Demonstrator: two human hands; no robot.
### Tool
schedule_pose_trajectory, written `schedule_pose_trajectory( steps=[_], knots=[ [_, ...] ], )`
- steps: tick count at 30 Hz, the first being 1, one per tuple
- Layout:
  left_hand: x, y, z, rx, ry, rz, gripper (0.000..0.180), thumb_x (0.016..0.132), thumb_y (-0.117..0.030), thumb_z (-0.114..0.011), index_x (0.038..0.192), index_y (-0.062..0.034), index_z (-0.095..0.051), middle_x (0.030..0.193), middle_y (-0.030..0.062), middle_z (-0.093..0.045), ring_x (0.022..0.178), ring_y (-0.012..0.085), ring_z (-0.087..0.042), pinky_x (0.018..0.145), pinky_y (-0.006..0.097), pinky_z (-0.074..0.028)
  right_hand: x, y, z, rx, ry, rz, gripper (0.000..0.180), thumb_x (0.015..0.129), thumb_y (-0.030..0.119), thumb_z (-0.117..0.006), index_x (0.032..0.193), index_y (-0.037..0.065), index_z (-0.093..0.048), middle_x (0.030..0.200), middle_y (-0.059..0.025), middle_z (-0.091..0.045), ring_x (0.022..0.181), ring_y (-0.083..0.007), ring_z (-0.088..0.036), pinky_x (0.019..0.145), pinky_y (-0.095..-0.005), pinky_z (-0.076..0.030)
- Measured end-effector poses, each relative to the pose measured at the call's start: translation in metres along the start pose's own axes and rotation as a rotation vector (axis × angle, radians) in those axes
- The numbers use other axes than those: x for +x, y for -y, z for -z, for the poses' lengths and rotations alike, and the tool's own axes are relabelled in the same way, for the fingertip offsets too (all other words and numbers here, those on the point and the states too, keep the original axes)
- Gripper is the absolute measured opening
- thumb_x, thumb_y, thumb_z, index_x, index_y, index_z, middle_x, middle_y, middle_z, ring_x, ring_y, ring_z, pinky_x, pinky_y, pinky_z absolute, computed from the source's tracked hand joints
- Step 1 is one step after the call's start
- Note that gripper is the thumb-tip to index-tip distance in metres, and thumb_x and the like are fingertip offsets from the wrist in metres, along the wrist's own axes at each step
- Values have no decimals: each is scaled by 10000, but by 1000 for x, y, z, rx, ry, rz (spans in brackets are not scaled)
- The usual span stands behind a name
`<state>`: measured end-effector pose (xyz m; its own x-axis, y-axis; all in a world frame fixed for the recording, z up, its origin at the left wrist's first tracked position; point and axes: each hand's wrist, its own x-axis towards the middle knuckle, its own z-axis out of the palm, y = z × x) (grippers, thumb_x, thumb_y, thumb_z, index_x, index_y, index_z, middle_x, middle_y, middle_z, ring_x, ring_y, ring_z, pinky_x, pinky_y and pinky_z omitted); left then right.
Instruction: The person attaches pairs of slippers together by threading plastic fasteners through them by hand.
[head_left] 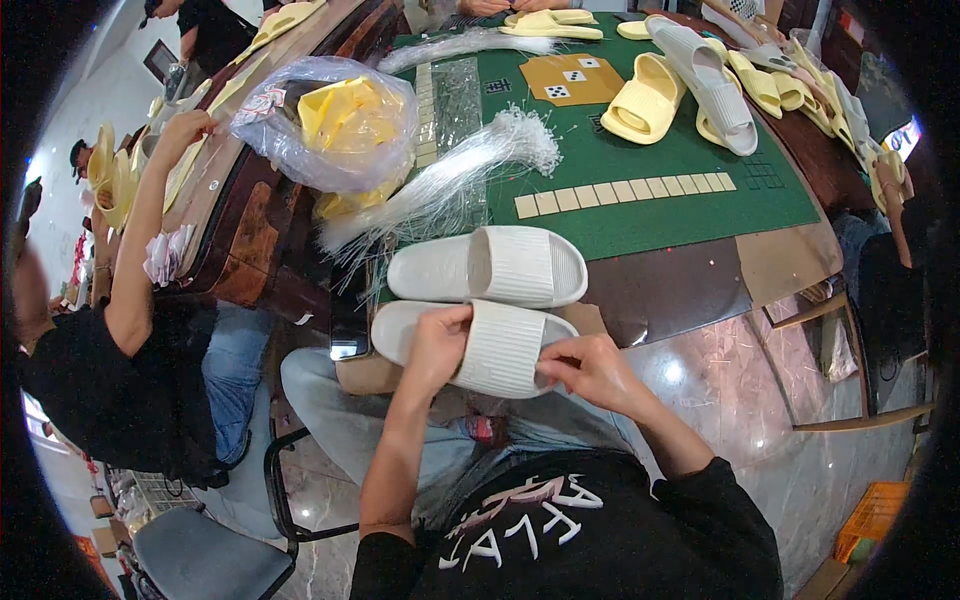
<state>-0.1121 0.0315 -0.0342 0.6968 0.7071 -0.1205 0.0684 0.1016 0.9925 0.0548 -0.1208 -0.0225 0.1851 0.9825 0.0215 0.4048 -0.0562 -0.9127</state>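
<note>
Two white slide sandals (445, 268) lie side by side at the table's near edge, each with a broad ribbed strap. My left hand (437, 348) is closed on the nearer slide sandal (505, 345), its fingertips tucked under the strap at the foot opening. At the toe end of the same strap, my right hand (592, 372) is pinched closed. Whatever lies between those fingertips is too small or hidden to name. Just beyond the sandals, a bundle of clear plastic tag fasteners (450, 175) spreads across the table.
A clear bag of yellow pieces (350, 115) stands at the far left. Yellow slides (645, 100) and a grey-white slide (705, 85) lie on the green table mat (650, 222). A phone (348, 335) rests by the near edge. Co-workers sit left and right.
</note>
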Motion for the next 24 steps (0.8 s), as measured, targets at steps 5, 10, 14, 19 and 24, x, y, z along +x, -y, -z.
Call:
schedule_pose_trajectory(
  steps=[5, 10, 14, 19, 24],
  knots=[
    [-7, -55, 2, 831, -491, -403, 205, 809, 17, -566, 1003, 18, -632, 946, 141, -656, 831, 239, -639, 757, 314, -489, 8, -5, -3, -177, -342, 214, 86, 759, 86, -643, 776, 2, -644, 725, -143, -635, 633, -307, -620, 564, -373, -490],
    [-14, -71, -48, 673, -262, -670, 216, 806, 31, -558, 1004, 0, -637, 985, 140, -642, 906, 273, -619, 796, 321, -480, 11, 2, 7, -254, -458, 375, 62, 739, 31, -654, 783, 13, -614, 705, -116, -607, 586, -277, -598, 513, -350, -475],
    [6, -58, -81, 541, 112, -629, 281, 811, 16, -541, 1082, -11, -608, 1019, 153, -640, 902, 270, -627, 790, 317, -487, 13, 5, 17, -280, -494, 454, 62, 734, -8, -634, 772, 9, -588, 682, -114, -574, 566, -271, -580, 482, -337, -446],
    [23, -45, -84, 484, 151, -392, 217, 844, -45, -552, 1042, -5, -631, 915, 157, -653, 702, 223, -626, 629, 309, -491, 8, 4, 30, -156, -543, 328, 49, 781, 33, -649, 799, -1, -618, 670, -86, -598, 529, -145, -576, 471, -252, -436],
    [30, -30, -81, 454, 38, -476, 106, 803, -23, -630, 898, -2, -671, 764, 51, -596, 595, 104, -552, 528, 232, -443, 2, 1, 32, -26, -474, 194, 79, 846, 59, -599, 843, -20, -592, 689, -69, -623, 585, -115, -605, 520, -244, -487]
  ],
)
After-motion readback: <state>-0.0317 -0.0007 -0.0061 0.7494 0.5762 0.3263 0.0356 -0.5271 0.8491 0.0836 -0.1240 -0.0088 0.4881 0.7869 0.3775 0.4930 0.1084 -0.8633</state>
